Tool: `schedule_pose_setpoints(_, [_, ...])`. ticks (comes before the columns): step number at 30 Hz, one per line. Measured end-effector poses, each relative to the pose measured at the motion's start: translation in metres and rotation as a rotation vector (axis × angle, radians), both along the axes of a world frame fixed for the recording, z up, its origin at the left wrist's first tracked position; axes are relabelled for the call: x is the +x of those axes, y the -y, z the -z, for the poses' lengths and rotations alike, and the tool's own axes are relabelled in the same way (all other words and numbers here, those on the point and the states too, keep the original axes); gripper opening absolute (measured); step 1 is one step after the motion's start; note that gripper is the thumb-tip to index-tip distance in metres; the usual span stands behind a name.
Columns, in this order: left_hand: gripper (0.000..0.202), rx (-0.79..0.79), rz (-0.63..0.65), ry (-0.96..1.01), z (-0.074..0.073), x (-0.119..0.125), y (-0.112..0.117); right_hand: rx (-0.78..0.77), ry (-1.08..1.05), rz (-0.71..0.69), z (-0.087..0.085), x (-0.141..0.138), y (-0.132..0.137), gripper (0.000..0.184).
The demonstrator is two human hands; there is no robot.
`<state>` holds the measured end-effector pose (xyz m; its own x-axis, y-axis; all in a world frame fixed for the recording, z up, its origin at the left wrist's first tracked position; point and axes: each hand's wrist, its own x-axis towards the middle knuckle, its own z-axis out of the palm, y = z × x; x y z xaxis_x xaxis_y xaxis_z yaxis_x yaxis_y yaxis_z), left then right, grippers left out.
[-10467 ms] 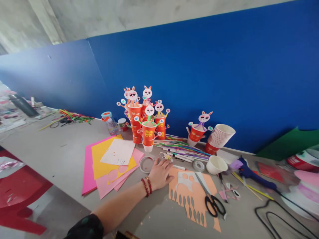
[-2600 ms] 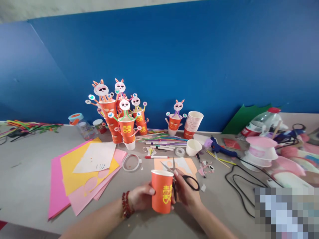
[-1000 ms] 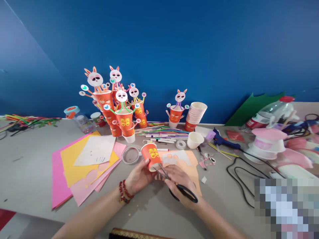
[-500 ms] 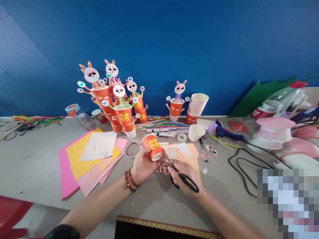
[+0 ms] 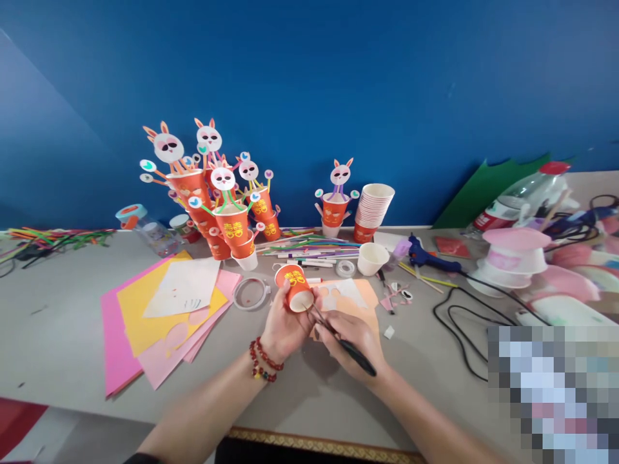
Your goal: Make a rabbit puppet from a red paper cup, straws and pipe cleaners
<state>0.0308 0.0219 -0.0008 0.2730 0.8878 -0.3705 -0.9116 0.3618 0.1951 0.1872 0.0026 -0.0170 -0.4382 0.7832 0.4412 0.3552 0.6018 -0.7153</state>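
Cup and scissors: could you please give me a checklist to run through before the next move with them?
1. Cup gripped: ok. The left hand holds it on its side, base toward the camera.
2. Scissors gripped: ok. The right hand is closed on the handles.
3. Tips on the cup: ok. They meet the edge of its base.
4. Blades open or shut: cannot tell. They look like one thin line.
5. Left hand clear of the tips: cannot tell. It sits very close to them.
6. Glue gun out of the way: ok. It lies apart, to the right.
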Motion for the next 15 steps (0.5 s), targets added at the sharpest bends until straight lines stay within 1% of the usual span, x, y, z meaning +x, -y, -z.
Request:
schedule_pose_setpoints(2, [0.036,0.015,0.023,0.011,0.0011,-0.0002,0.0013,0.016,-0.030,-0.017,0.0014,0.0008,-0.0002,0.024])
schedule_pose_setpoints(5, [0.036,0.021,0.024,0.020,0.0002,0.0004,0.0026,0.031,-0.047,0.002,0.0036,0.0018,-0.0003,0.025])
schedule_pose_setpoints(10, [0.039,0.017,0.045,0.023,-0.0007,0.0011,0.0035,0.018,-0.026,0.009,0.0062,0.0018,-0.0005,0.024])
schedule_pose_setpoints(15, [0.038,0.001,0.028,0.021,-0.0013,0.0014,0.0045,0.032,-0.025,0.039,0.0078,0.0013,0.0001,0.021])
